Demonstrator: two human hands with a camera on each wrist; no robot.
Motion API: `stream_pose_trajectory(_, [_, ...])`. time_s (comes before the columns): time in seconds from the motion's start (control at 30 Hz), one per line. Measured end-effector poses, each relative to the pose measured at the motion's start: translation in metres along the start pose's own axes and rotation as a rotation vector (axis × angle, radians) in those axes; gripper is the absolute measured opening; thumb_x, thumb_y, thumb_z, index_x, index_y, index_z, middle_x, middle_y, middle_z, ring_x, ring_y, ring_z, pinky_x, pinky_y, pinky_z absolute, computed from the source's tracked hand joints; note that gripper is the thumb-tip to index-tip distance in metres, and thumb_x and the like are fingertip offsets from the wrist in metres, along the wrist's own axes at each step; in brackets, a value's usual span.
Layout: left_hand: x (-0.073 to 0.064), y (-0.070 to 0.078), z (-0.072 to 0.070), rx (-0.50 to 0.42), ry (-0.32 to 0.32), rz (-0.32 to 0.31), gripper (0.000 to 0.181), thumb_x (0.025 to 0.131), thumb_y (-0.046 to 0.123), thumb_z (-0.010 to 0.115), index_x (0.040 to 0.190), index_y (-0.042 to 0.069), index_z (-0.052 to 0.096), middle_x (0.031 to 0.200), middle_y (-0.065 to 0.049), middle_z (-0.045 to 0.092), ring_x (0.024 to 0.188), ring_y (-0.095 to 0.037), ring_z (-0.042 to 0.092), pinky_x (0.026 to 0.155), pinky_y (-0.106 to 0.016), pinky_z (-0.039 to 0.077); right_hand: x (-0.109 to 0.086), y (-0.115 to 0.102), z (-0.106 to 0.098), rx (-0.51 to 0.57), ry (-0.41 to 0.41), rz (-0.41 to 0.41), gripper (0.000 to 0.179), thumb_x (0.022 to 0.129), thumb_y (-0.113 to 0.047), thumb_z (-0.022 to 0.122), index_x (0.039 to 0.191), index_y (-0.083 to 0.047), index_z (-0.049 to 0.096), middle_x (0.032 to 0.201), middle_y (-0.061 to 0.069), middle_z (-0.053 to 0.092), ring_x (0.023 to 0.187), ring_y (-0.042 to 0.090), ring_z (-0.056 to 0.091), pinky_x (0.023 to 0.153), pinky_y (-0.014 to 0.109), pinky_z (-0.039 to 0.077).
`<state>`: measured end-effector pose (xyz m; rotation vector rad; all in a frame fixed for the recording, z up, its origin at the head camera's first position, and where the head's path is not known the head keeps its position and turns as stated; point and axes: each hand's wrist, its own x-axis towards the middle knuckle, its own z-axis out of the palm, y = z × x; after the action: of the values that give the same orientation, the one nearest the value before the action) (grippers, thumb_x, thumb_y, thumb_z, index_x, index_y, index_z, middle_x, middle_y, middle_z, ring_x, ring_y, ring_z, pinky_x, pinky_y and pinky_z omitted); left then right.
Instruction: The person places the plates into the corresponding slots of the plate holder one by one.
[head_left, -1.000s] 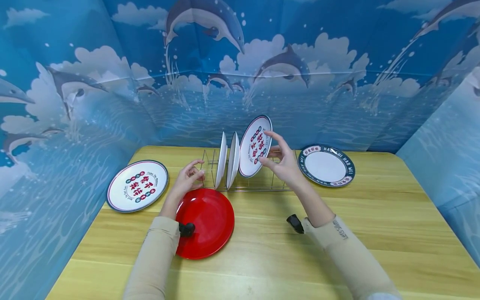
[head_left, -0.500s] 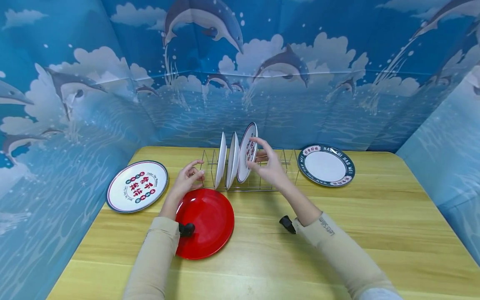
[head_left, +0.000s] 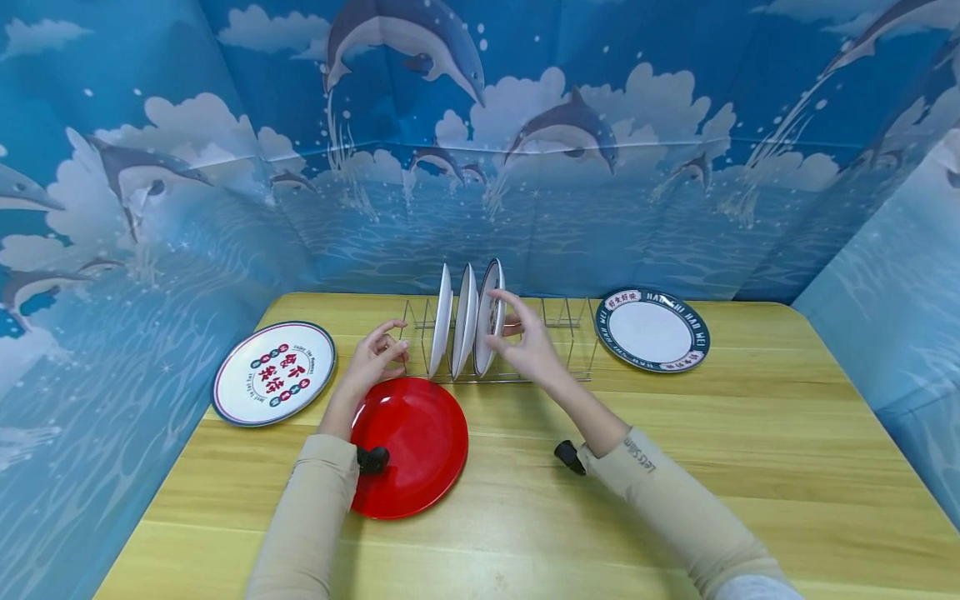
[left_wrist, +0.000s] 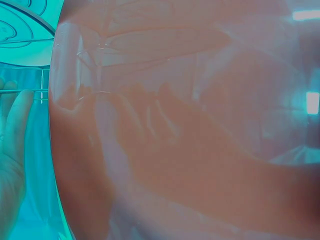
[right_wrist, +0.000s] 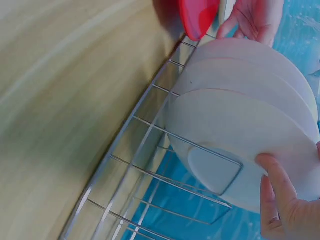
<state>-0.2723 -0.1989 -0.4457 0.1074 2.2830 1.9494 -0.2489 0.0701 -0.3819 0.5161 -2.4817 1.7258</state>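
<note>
My right hand [head_left: 528, 342] pinches the rim of a white plate [head_left: 486, 321] with red and blue printing, which stands nearly upright in the wire dish rack [head_left: 558, 325]. In the right wrist view the white underside of that plate [right_wrist: 225, 120] shows, with thumb and fingers at its edge. Two more white plates [head_left: 465, 321] stand upright just left of it, apart from one another at the top. My left hand [head_left: 372, 358] grips the wire at the rack's left end. A red plate [head_left: 420, 450] lies flat in front of the rack, partly under the left wrist.
A printed white plate [head_left: 276, 373] lies flat at the left edge of the wooden table [head_left: 675, 500]. On the right, beside the rack, lies a plate with a dark green rim [head_left: 652, 331]. A blue dolphin-print cloth [head_left: 600, 225] hangs behind the table.
My right hand has moved left and lowered the printed plate into the rack, turning it more upright beside the other two. The left hand has stayed on the rack.
</note>
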Motion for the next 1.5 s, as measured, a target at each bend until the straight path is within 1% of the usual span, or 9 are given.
stream_pose_trajectory(0.2, [0.0,0.0,0.0,-0.001,-0.002,-0.011,0.044,0.092,0.013,0.055,0.133,0.009,0.041,0.079,-0.002,0.055,0.083,-0.019,0.058,0.075,-0.037,0.054,-0.003,0.004,0.005,0.007,-0.008,-0.012,0.065,0.079,0.003,0.066,0.135,-0.017,0.042,0.13,0.021,0.04,0.099,0.034,0.053,0.084,0.045,0.048])
stream_pose_trajectory(0.53, [0.0,-0.001,0.0,0.009,-0.001,0.001,0.045,0.092,0.014,0.055,0.134,0.008,0.041,0.078,-0.002,0.054,0.087,-0.024,0.057,0.077,-0.039,0.054,-0.003,0.005,0.004,-0.076,-0.04,-0.011,0.065,0.082,-0.006,0.067,0.138,-0.022,0.037,0.125,0.02,0.04,0.1,0.033,0.053,0.083,0.043,0.049])
stream_pose_trajectory(0.7, [0.0,0.0,0.001,0.001,0.006,-0.007,0.045,0.092,0.013,0.054,0.134,0.007,0.041,0.08,-0.005,0.054,0.089,-0.029,0.056,0.077,-0.04,0.053,-0.004,0.005,-0.007,-0.026,-0.098,-0.011,0.067,0.086,-0.014,0.064,0.143,-0.023,0.03,0.136,0.018,0.035,0.11,0.039,0.048,0.089,0.051,0.045])
stream_pose_trajectory(0.77, [0.0,0.0,0.001,-0.001,0.004,-0.007,0.045,0.092,0.013,0.054,0.135,0.007,0.04,0.081,-0.007,0.054,0.091,-0.032,0.056,0.078,-0.04,0.053,-0.004,0.004,-0.017,0.013,-0.085,0.01,0.067,0.087,-0.017,0.063,0.143,-0.027,0.029,0.135,0.018,0.036,0.114,0.04,0.045,0.092,0.053,0.042])
stream_pose_trajectory(0.87, [0.0,0.0,0.0,0.001,-0.001,-0.002,0.045,0.093,0.013,0.054,0.135,0.007,0.04,0.082,-0.007,0.054,0.092,-0.033,0.056,0.078,-0.041,0.053,-0.003,0.005,-0.04,0.078,0.006,0.009,0.065,0.088,-0.015,0.062,0.142,-0.026,0.029,0.131,0.02,0.038,0.117,0.04,0.043,0.097,0.053,0.038])
stream_pose_trajectory(1.0, [0.0,0.0,0.0,0.002,-0.001,0.002,0.046,0.092,0.015,0.055,0.135,0.007,0.04,0.08,-0.004,0.054,0.088,-0.028,0.056,0.076,-0.039,0.054,-0.001,0.011,-0.078,0.114,0.193,0.028,0.061,0.089,-0.019,0.06,0.141,-0.029,0.03,0.13,0.016,0.039,0.119,0.032,0.042,0.098,0.048,0.038])
stream_pose_trajectory(1.23, [0.0,-0.001,0.0,-0.022,-0.004,-0.01,0.045,0.092,0.014,0.054,0.134,0.008,0.04,0.083,-0.009,0.054,0.096,-0.04,0.052,0.08,-0.045,0.052,-0.008,0.04,-0.131,0.161,0.465,0.156,0.06,0.089,-0.023,0.059,0.14,-0.033,0.029,0.132,0.01,0.037,0.115,0.021,0.044,0.094,0.037,0.04])
stream_pose_trajectory(1.37, [0.0,0.0,0.001,-0.014,-0.004,-0.01,0.044,0.093,0.011,0.053,0.135,0.008,0.04,0.086,-0.013,0.054,0.096,-0.04,0.052,0.08,-0.044,0.052,-0.018,0.06,-0.154,0.202,0.584,0.247,0.059,0.088,-0.026,0.06,0.139,-0.034,0.03,0.129,0.005,0.039,0.116,0.02,0.042,0.098,0.036,0.038])
stream_pose_trajectory(1.5, [-0.001,0.001,0.001,-0.003,-0.004,0.003,0.043,0.093,0.012,0.054,0.134,0.008,0.042,0.085,-0.013,0.053,0.096,-0.04,0.052,0.076,-0.039,0.054,-0.028,0.086,-0.173,0.277,0.674,0.311,0.062,0.085,-0.026,0.064,0.137,-0.035,0.032,0.119,-0.003,0.041,0.109,0.014,0.046,0.092,0.025,0.041])
